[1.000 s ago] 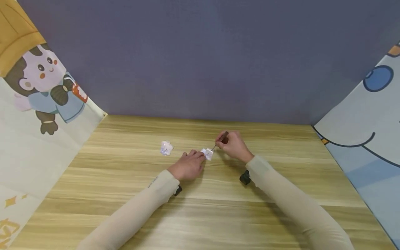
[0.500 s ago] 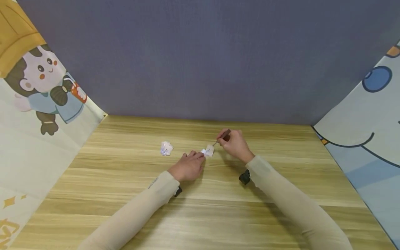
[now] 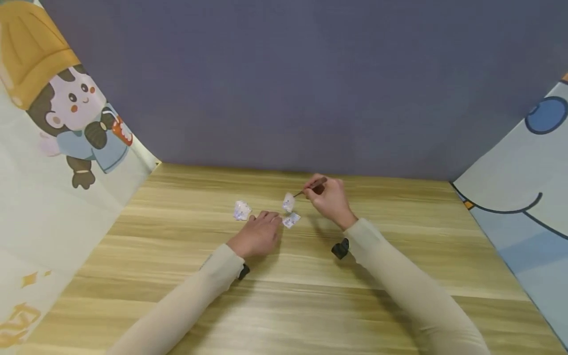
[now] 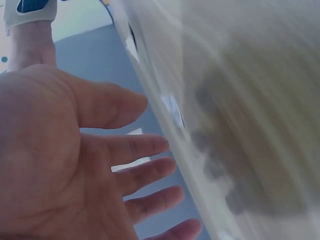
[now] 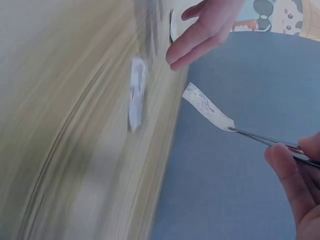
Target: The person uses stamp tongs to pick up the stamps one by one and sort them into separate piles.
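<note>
My right hand [image 3: 330, 199] pinches a pair of tweezers [image 5: 257, 137]. In the right wrist view, the tips grip one end of a small pale postage stamp [image 5: 207, 107] with toothed edges, held up off the table. A second stamp [image 3: 291, 220] lies on the table just below it in the head view. Beside that one is my left hand [image 3: 257, 234], its fingers extended with nothing between them, as the left wrist view also shows. To the left, past the left fingertips, lie pale, patterned stamps [image 3: 242, 210] in a small overlapping group.
The work lies on a wood-grain table [image 3: 284, 305], toward its back edge. Behind it rises a dark blue-grey wall panel [image 3: 284, 88]. Printed cartoon side panels stand at left [image 3: 57, 207] and right [image 3: 514, 197].
The stamp in the tweezers has come away from the other one and moved up and left with my right hand. My left hand has drawn back leftward, uncovering the lower stamp.
</note>
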`<state>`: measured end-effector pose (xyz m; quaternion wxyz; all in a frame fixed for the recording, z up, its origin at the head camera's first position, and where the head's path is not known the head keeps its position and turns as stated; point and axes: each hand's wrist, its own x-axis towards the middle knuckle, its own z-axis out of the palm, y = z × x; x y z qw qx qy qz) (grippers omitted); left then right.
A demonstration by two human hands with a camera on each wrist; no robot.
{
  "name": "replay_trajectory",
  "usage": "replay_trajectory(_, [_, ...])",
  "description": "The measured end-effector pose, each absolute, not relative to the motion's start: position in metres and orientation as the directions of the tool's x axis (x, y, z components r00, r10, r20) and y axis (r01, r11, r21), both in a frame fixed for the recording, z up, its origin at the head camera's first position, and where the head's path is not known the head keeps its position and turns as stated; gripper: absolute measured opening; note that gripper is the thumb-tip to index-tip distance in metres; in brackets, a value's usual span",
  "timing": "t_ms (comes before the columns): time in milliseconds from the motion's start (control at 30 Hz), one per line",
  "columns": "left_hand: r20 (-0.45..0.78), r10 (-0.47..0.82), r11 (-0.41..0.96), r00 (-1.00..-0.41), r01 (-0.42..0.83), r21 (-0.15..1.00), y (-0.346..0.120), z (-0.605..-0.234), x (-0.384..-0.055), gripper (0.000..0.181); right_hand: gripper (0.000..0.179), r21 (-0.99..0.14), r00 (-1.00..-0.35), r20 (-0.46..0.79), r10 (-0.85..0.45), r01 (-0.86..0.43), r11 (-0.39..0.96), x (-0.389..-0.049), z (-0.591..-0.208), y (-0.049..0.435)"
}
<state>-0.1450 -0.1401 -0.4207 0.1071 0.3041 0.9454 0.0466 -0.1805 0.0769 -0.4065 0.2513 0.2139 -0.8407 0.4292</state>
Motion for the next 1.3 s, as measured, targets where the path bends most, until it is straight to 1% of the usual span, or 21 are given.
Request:
replay_trajectory(167, [-0.167, 0.539, 0.841, -0.826, 0.519, 0.152, -0.168, -0.412, -0.145, 0.048, 0.008, -0.641, -0.801, 0.581, -0.144, -0.559, 0.525, -0.185, -0.408, 0.052])
replay_trajectory(267, [-0.158, 0.511, 0.858, -0.845, 0.491, 0.151, -0.183, -0.407, -0.145, 0.048, 0.008, -0.676, -0.827, 0.537, -0.167, -0.540, 0.502, -0.189, -0.408, 0.036])
replay_trajectory(400, [-0.132, 0.476, 0.877, -0.870, 0.458, 0.142, -0.197, -0.403, -0.150, 0.048, 0.002, -0.718, -0.855, 0.472, -0.215, -0.515, 0.469, -0.199, -0.408, 0.015])
replay_trajectory(500, [-0.128, 0.447, 0.892, -0.886, 0.429, 0.143, -0.205, -0.402, -0.153, 0.048, 0.004, -0.735, -0.864, 0.438, -0.247, -0.503, 0.455, -0.206, -0.408, 0.001])
replay_trajectory(600, [-0.144, 0.417, 0.906, -0.898, 0.397, 0.151, -0.209, -0.401, -0.155, 0.048, 0.004, -0.727, -0.859, 0.431, -0.276, -0.512, 0.457, -0.213, -0.409, -0.011])
replay_trajectory(800, [-0.188, 0.394, 0.915, -0.900, 0.365, 0.169, -0.215, -0.405, -0.159, 0.048, 0.004, -0.668, -0.827, 0.452, -0.334, -0.562, 0.487, -0.229, -0.416, -0.031])
replay_trajectory(1000, [-0.214, 0.411, 0.910, -0.886, 0.385, 0.155, -0.213, -0.414, -0.162, 0.043, 0.008, -0.660, -0.844, 0.409, -0.347, -0.536, 0.527, -0.235, -0.425, -0.042])
replay_trajectory(1200, [-0.251, 0.391, 0.920, -0.886, 0.369, 0.130, -0.212, -0.419, -0.162, 0.047, 0.006, -0.683, -0.854, 0.378, -0.358, -0.518, 0.515, -0.236, -0.430, -0.045])
replay_trajectory(1300, [-0.254, 0.387, 0.922, -0.887, 0.366, 0.126, -0.212, -0.419, -0.163, 0.048, 0.008, -0.694, -0.864, 0.368, -0.345, -0.502, 0.516, -0.237, -0.432, -0.046])
